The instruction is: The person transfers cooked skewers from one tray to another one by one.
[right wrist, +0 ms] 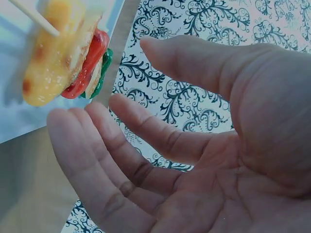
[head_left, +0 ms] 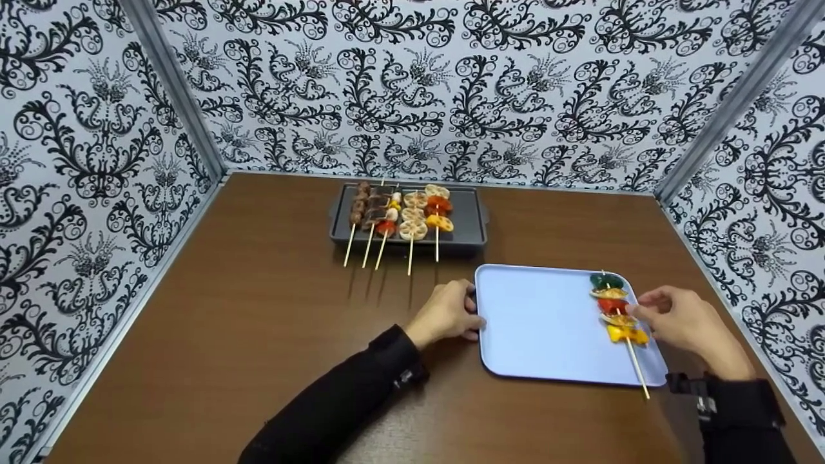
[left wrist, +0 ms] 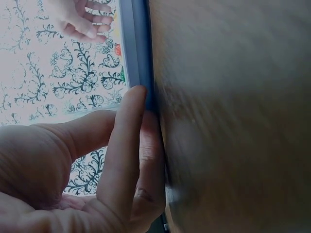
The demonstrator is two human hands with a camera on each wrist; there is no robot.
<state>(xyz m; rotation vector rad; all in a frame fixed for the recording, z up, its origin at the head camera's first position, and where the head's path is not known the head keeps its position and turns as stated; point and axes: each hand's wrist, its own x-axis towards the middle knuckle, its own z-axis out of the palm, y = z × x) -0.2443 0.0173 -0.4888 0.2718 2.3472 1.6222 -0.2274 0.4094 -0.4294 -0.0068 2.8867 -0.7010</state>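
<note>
A pale blue rectangular tray (head_left: 541,322) lies on the brown table, and my left hand (head_left: 448,312) holds it by its left rim. In the left wrist view the fingers (left wrist: 129,131) meet the tray's edge (left wrist: 138,53) close to the tabletop. Along the tray's right side rests a vegetable skewer (head_left: 613,307) with green, red and yellow pieces between pale slices, its stick reaching past the near rim. Just right of this skewer is my right hand (head_left: 683,322). The right wrist view shows its fingers (right wrist: 131,165) loosely bent, apart from the skewer and holding nothing.
Behind the tray, toward the back, stands a dark grill plate (head_left: 467,219) bearing several skewers (head_left: 412,212), their sticks overhanging its front. Patterned wall panels (head_left: 425,90) enclose the table (head_left: 258,309) at the back and both sides, framed by metal posts.
</note>
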